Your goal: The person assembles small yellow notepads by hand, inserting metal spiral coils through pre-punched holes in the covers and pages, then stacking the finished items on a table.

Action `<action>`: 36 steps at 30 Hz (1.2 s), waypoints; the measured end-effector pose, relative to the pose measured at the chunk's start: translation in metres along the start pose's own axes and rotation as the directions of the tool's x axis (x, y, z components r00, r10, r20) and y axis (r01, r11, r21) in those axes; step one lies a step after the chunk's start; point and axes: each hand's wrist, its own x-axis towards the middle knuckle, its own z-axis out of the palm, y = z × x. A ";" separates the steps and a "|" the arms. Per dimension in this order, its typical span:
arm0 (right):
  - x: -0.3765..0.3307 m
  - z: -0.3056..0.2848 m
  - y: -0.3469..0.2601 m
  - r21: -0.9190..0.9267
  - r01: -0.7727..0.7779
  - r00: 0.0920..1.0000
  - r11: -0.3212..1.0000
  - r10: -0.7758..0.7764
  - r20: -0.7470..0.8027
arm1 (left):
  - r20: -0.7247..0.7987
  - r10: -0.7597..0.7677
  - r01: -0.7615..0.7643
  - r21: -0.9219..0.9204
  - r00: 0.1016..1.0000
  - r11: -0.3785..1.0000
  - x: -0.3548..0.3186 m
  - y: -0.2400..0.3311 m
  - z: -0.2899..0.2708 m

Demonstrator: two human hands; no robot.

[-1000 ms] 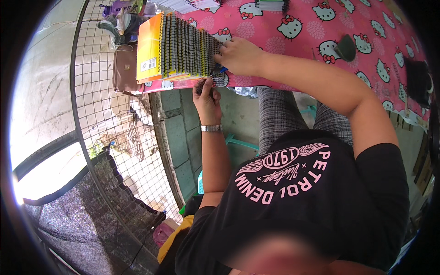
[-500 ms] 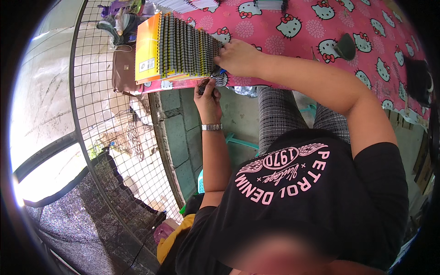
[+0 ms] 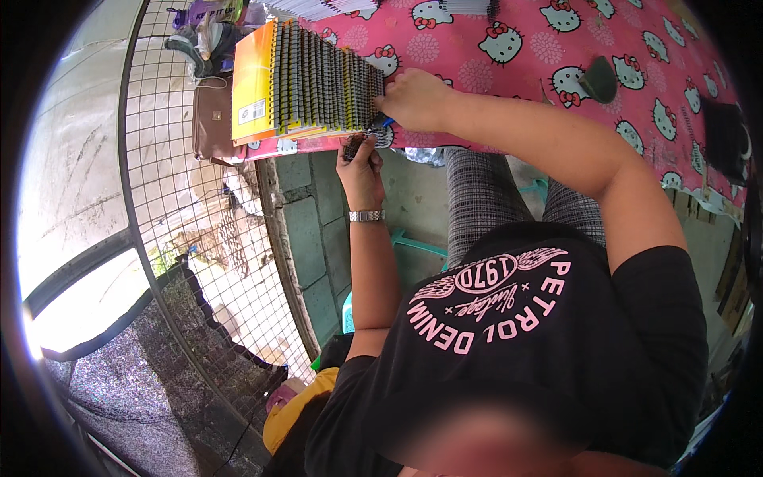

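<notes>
A row of spiral-bound notebooks [image 3: 253,83] with orange and yellow covers stands at the table's near left, their dark wire coils [image 3: 324,87] facing right. My right hand [image 3: 415,99] is closed at the right end of the row, on a small blue-handled tool [image 3: 385,122]. The tool's tip sits at the near ends of the coils; its exact kind is partly hidden. Just below, at the table edge, my left hand [image 3: 362,171] is closed with thumb and fingers round a dark, tangled clump [image 3: 352,147] that looks like wire bits.
A pink patterned cloth covers the table [image 3: 548,48]. More white-paged bound pads [image 3: 318,6] lie at the far edge. A dark green cup-like object [image 3: 598,80] is at the right. A brown bag [image 3: 213,127] hangs by the wire mesh [image 3: 214,215] on the left.
Hardly anything differs. Both hands keep their places at the lower coil ends, with only slight shifts of the left fingers and of the whole view.
</notes>
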 end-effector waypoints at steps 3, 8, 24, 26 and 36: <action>-0.005 0.003 0.005 0.032 -0.035 0.999 0.999 0.035 -0.001 | -0.012 0.027 -0.027 0.028 1.000 0.999 0.001 -0.001 -0.004; -0.011 0.024 0.020 -0.175 0.087 0.890 0.981 -0.155 -0.428 | 0.021 -0.031 0.033 -0.079 0.999 0.996 0.000 0.002 -0.002; -0.002 0.025 0.008 -0.110 0.033 0.992 0.993 -0.046 -0.118 | -0.010 -0.067 0.065 -0.135 0.998 0.989 0.004 -0.014 0.000; 0.001 0.015 0.003 -0.038 -0.008 0.998 0.999 0.011 0.066 | -0.015 -0.035 0.035 -0.045 0.999 0.998 0.006 -0.017 0.000; -0.012 0.038 0.021 -0.185 0.111 0.916 0.977 -0.173 -0.363 | -0.018 -0.043 0.041 -0.093 0.999 0.995 0.009 -0.026 -0.008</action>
